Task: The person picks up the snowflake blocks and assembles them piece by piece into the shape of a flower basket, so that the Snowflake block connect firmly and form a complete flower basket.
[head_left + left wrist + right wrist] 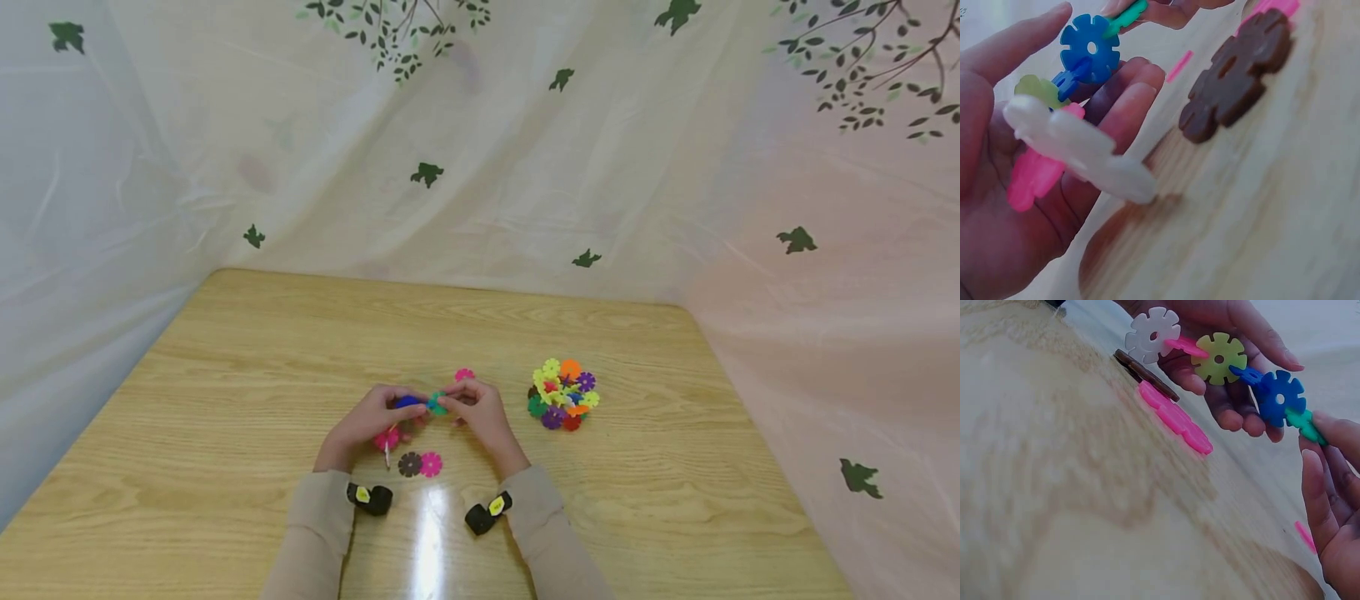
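A chain of slotted plastic flower discs runs between my hands: a white disc (1145, 339), a pink one (1185, 347), a yellow-green one (1225, 370), two blue ones (1270, 400) and a green disc (1307, 427) at the end. My left hand (367, 421) holds the chain across its palm, fingers curled beneath the discs. The thumb is stretched out above. With thumb and fingertips, my right hand (486, 419) pinches the green disc, which is slotted against a blue one. Closer to my body, a brown disc (405, 467) and a pink disc (435, 469) lie on the table.
To the right of my right hand sits a pile of many-coloured flower discs (552, 417). Another pink disc (464, 374) lies just beyond my right hand. The wooden table (660, 500) meets a pale curtain (487, 233) at its back and sides.
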`<state>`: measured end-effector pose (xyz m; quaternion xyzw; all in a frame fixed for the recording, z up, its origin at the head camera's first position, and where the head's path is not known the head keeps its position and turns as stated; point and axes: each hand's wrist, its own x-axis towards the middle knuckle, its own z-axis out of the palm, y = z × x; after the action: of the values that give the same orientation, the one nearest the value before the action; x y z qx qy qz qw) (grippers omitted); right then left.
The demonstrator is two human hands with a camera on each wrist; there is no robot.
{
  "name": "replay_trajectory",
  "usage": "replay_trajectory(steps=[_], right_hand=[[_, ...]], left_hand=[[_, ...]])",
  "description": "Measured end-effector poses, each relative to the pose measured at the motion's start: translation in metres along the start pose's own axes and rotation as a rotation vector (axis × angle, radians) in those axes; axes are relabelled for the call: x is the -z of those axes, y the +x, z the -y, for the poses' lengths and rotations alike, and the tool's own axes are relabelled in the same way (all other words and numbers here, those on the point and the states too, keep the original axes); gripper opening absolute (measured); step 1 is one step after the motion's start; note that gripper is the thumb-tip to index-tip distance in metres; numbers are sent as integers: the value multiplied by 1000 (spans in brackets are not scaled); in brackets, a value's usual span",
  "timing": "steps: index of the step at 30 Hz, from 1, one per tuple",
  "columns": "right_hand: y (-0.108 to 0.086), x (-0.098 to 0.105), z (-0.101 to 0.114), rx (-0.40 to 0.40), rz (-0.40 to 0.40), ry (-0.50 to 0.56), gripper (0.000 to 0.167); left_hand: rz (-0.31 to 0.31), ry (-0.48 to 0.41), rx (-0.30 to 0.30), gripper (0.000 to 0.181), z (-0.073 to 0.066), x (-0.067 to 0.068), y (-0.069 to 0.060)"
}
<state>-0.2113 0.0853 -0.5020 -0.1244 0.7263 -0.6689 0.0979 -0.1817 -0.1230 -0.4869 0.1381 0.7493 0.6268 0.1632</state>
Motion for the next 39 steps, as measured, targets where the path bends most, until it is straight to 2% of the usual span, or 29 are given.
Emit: replay_trajectory(steps=[9,14,17,22,27,30,34,39], right_hand=[[0,-1,2,-36,8,10,26],[0,-1,3,-49,11,7,27],[0,-1,2,-47,43,-23,26],[-3,2,1,-39,182,-181,22],[-4,7,-2,54,339,-328,21],[-4,11,-3,96,436,-338,25],[-7,15,0,91,551,-328,28],[-11,18,6,79,638,-366,30]], left_hand=[[-7,-23,3,45,2,5,-3],[-30,-85,46,47,4,10,-7],[-54,-125,64,48,7,14,-10],[-94,-178,89,49,7,19,-14],[-100,-187,103,52,6,20,-15],[-98,-180,102,52,6,21,-15],[-98,-177,102,51,6,21,-16],[-98,-170,101,49,6,20,-16]])
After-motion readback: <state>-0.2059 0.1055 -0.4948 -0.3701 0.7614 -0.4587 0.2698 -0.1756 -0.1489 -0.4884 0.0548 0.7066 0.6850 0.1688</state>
